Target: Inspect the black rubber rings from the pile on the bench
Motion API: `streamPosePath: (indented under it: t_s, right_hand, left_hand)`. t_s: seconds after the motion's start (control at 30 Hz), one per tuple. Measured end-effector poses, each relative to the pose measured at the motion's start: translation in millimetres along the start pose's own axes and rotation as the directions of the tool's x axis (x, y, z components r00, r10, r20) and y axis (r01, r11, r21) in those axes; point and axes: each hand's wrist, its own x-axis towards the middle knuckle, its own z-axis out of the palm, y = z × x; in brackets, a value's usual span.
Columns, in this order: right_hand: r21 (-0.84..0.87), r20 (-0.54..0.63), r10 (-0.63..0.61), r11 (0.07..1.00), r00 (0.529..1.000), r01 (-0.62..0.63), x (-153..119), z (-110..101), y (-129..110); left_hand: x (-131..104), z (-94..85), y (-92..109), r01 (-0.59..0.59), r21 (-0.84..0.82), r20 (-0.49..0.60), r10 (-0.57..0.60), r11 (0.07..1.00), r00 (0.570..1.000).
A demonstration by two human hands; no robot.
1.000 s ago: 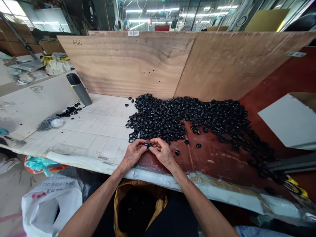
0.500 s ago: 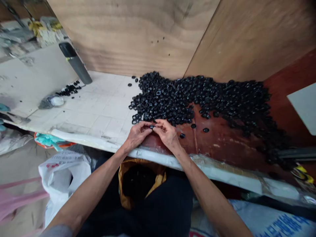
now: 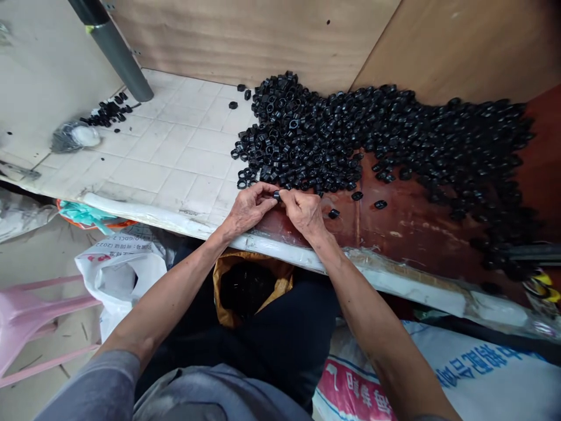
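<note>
At the frame's centre the left hand (image 3: pixel 249 208) pinches a small black part (image 3: pixel 276 197), and whether the right hand (image 3: pixel 303 211), curled close beside it, pinches too I cannot tell, so a slip of this narrow grip could drop it into the orange bag (image 3: pixel 281 286) below.

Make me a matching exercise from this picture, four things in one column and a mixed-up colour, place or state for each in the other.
1. bottle
2. stool
3. small black piece
4. brown bag

A. open, below the table edge
B. pink
C. between the left hand and right hand
D. grey with a dark cap

Pairs: 1-D, 2-B, 3-C, 4-A.
</note>
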Motion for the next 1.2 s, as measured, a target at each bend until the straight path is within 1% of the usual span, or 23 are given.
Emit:
streamPosePath:
  t_s: [0.07,0.1,0.17,0.23,0.27,0.3,0.37,0.43,0.57,0.67,0.73,0.83,0.93,1.03,1.13,1.2]
  right_hand:
    - [-0.026,-0.023,0.008,1.000,1.000,-0.009,0,1,-1]
    - [-0.012,-0.028,0.024,1.000,0.999,-0.024,0,0,-2]
    - [0.076,-0.023,0.062,0.995,0.998,-0.060,-1,0,-5]
    - [0.194,0.021,0.056,0.979,0.998,-0.059,-2,-1,-7]
    - [0.223,0.043,0.045,0.973,0.998,-0.054,-2,-2,-7]
    - [0.226,0.060,0.039,0.973,0.997,-0.052,-2,-2,-8]
    - [0.173,0.075,0.054,0.983,0.996,-0.067,-2,-2,-9]
    - [0.130,0.063,0.080,0.988,0.995,-0.088,-1,-3,-11]
    - [0.179,0.068,0.064,0.981,0.996,-0.075,0,-5,-17]
    - [0.149,0.056,0.054,0.987,0.997,-0.062,0,-6,-18]
    - [0.183,0.038,0.055,0.981,0.998,-0.061,0,-5,-16]
    - [0.243,0.070,0.038,0.969,0.997,-0.054,-1,-3,-12]
    - [0.200,0.101,0.098,0.973,0.990,-0.117,-1,0,-11]
    - [0.171,0.055,0.142,0.974,0.988,-0.150,-2,0,-13]
    - [0.207,0.033,0.070,0.975,0.997,-0.075,-3,-2,-16]
    - [0.238,0.076,0.033,0.970,0.997,-0.050,-3,-2,-17]
  left_hand:
    - [-1,0.1,1,0.014,-0.006,0.010,-0.014,1.000,1.000]
    - [-1,0.1,2,0.024,-0.012,0.011,-0.024,1.000,1.000]
    - [-1,0.0,4,0.044,-0.030,0.000,-0.044,0.999,0.999]
    - [-1,-0.5,5,0.065,-0.043,-0.023,-0.066,0.997,0.998]
    - [-1,-0.9,6,0.071,-0.047,-0.036,-0.073,0.996,0.997]
    - [-1,-1.2,6,0.076,-0.050,-0.047,-0.078,0.996,0.996]
    - [-1,-1.7,7,0.079,-0.046,-0.060,-0.082,0.996,0.995]
    - [-1,-1.9,7,0.076,-0.018,-0.068,-0.077,0.997,0.995]
    - [-2,-2.5,8,0.071,0.043,-0.069,-0.068,0.997,0.995]
    - [-1,-3.0,7,0.061,0.038,-0.055,-0.059,0.997,0.997]
    - [-1,-3.2,7,0.068,0.035,-0.061,-0.066,0.997,0.996]
    - [-1,-3.3,7,0.084,0.017,-0.054,-0.083,0.996,0.995]
    - [-3,-3.5,8,0.067,0.034,-0.024,-0.066,0.997,0.998]
    - [-6,-4.0,9,0.036,0.098,-0.014,-0.035,0.995,0.999]
    - [-7,-5.0,13,0.051,0.048,-0.016,-0.050,0.998,0.999]
    - [-8,-5.9,17,0.074,0.013,-0.013,-0.074,0.997,0.997]
